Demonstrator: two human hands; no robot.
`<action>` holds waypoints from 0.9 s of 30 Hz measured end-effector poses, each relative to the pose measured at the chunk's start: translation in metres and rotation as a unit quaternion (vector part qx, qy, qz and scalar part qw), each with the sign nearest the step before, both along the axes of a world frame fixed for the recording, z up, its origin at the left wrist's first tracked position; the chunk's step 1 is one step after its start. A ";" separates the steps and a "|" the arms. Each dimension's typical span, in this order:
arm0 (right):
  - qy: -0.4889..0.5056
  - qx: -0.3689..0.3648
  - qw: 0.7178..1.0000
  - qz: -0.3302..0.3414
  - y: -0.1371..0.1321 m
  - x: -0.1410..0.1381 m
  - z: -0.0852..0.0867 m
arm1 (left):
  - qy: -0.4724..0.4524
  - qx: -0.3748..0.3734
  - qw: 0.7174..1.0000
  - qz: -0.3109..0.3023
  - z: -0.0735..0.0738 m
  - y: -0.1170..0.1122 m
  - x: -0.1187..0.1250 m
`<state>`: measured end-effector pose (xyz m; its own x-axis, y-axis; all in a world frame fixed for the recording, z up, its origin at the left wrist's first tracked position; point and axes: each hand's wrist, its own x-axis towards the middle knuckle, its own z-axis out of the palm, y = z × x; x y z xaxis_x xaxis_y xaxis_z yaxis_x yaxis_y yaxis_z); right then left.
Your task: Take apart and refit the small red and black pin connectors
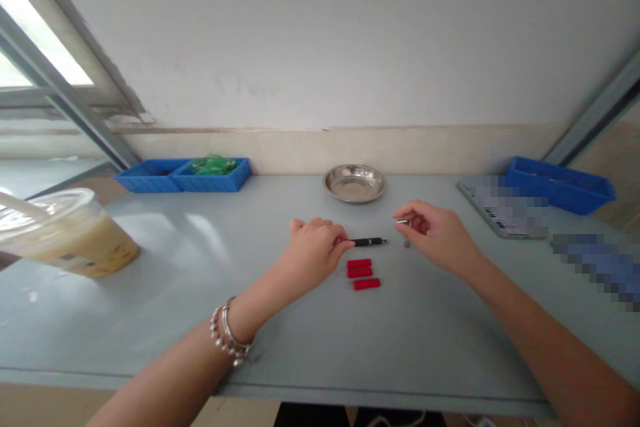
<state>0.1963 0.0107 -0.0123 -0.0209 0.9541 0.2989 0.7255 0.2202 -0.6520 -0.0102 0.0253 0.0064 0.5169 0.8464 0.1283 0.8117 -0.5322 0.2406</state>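
Note:
My left hand [319,245] pinches one end of a black pen body [367,241], whose thin tip points right toward my other hand. Between the thumb and fingers of my right hand [429,230] is a small silver metal pen part [402,221], partly covered by the fingertips. A tiny dark grey piece [407,244] shows just below those fingertips; whether it touches the table, I cannot tell. On the table nearer to me lie three red cylindrical pieces [367,284], side by side, each with a thin clear end on the left.
A round steel dish [355,185] stands by the wall. Blue bins sit at back left [145,177], one holding green material [214,164], and a blue bin [560,185] at back right. A phone [500,213] lies right. A plastic drink cup [75,240] with a straw stands left.

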 end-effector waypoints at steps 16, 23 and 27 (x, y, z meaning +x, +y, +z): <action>-0.232 0.005 0.972 0.028 0.011 0.007 -0.020 | 0.056 -0.019 0.998 -0.014 -0.009 -0.002 0.000; -0.251 -0.015 0.967 0.038 0.012 0.010 -0.030 | 0.060 -0.034 0.997 -0.017 -0.012 0.000 0.000; -0.241 -0.003 0.969 0.045 0.012 0.009 -0.031 | 0.065 -0.042 0.997 -0.019 -0.012 0.000 0.001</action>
<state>0.2057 0.0222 -0.0434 -0.2404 0.9434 0.2284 0.9241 0.2944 -0.2434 -0.0096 0.0255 -0.0055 0.5568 0.8306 -0.0127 0.8185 -0.5460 0.1788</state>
